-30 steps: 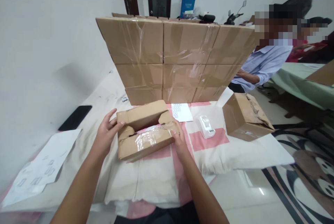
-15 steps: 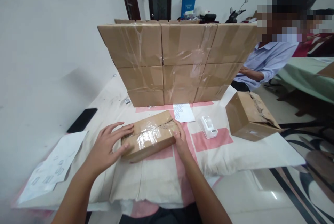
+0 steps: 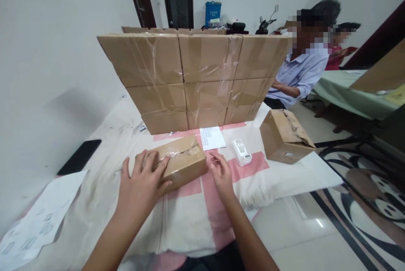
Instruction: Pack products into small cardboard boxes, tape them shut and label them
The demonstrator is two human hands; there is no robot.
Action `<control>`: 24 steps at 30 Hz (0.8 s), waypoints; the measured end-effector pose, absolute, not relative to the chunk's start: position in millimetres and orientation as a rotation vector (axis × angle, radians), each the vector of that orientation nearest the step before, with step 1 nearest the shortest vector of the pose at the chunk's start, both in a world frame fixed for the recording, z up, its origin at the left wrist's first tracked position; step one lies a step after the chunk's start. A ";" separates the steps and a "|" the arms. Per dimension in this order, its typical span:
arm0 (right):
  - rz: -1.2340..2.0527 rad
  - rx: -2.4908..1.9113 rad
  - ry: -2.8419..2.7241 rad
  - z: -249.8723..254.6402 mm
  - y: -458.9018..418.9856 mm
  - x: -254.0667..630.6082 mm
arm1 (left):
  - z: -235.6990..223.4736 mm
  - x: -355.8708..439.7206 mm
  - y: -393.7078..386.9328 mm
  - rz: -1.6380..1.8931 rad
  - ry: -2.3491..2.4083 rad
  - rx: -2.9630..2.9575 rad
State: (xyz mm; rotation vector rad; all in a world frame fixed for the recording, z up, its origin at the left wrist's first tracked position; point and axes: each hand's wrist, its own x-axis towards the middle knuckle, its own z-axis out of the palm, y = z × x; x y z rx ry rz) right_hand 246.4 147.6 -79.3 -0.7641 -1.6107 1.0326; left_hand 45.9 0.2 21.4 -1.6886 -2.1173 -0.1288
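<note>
A small brown cardboard box (image 3: 185, 170) lies on the cloth in front of me, its top flaps closed, with a torn seam and shiny clear tape on top. My left hand (image 3: 144, 178) holds its left end, the spread fingers over the top and the thumb against the near side. Just off the box's right end, my right hand (image 3: 221, 172) is open and holds nothing, its fingers loosely bent. A white tape dispenser (image 3: 241, 153) stands to the right of that hand. Behind the box lies a white sheet with printed small shapes (image 3: 213, 138).
A wall of stacked, taped cardboard boxes (image 3: 207, 94) rises behind. A torn-topped box (image 3: 283, 138) sits at the right. On the left are a black phone-like slab (image 3: 79, 157) and white papers (image 3: 44, 220). A person in a pale shirt (image 3: 305, 77) sits beyond the stack.
The box's open flaps have been folded shut. My left hand has moved from the left edge onto the top, and my right hand has let go of the right end.
</note>
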 end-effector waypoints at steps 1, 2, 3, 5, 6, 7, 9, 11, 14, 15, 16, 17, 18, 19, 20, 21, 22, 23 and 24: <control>0.916 -0.813 -1.585 -77.1 150.7 260.9 | 22.6 58.9 4.2 -0.179 -2.098 -1.674; 0.794 -0.865 -1.543 -75.0 155.2 276.4 | 22.3 75.6 11.0 -0.253 -2.067 -1.682; 0.686 -0.919 -1.490 -72.8 161.5 292.2 | 20.4 95.3 21.0 -0.354 -2.028 -1.710; 0.555 -1.031 -1.394 -68.6 178.9 321.3 | 10.7 138.8 51.0 -0.537 -1.859 -1.976; 0.558 -1.097 -1.363 -66.4 189.6 333.5 | 3.1 159.7 70.2 -0.610 -1.747 -2.176; 0.616 -1.164 -1.342 -64.0 201.0 343.5 | -5.8 178.2 91.4 -0.626 -1.716 -2.361; 0.865 -1.308 -1.296 -58.8 223.9 357.3 | -26.1 204.7 135.4 -0.655 -1.932 -2.445; 1.142 -1.446 -1.225 -52.8 243.1 363.6 | -47.2 215.6 174.6 -0.693 -2.137 -2.435; 1.408 -1.554 -1.122 -44.3 260.3 364.6 | -75.9 213.7 210.8 -0.934 -2.121 -2.402; 1.476 -1.553 -1.095 -42.0 263.2 363.9 | -83.7 211.8 216.4 -1.022 -2.091 -2.377; 1.544 -1.547 -1.069 -40.1 265.2 363.0 | -90.1 210.2 219.5 -1.091 -2.068 -2.356; 1.610 -1.546 -1.045 -38.6 266.8 361.8 | -95.0 209.3 220.8 -1.137 -2.060 -2.337; 1.661 -1.558 -1.030 -37.6 268.2 360.4 | -98.4 209.0 221.0 -1.164 -2.058 -2.329; 1.688 -1.588 -1.031 -37.0 269.6 358.7 | -100.6 209.1 220.8 -1.177 -2.059 -2.329; 1.698 -1.628 -1.049 -36.9 271.2 356.7 | -101.8 209.5 220.6 -1.182 -2.058 -2.335; 1.692 -1.666 -1.077 -37.3 273.0 354.3 | -102.4 209.9 220.6 -1.187 -2.058 -2.338; 1.674 -1.698 -1.109 -38.2 275.0 351.7 | -102.6 210.2 220.8 -1.196 -2.055 -2.337; 1.651 -1.728 -1.139 -39.3 277.1 349.0 | -102.6 210.2 221.2 -1.207 -2.051 -2.335; 1.630 -1.755 -1.163 -40.6 279.2 346.3 | -102.6 210.1 221.7 -1.218 -2.045 -2.332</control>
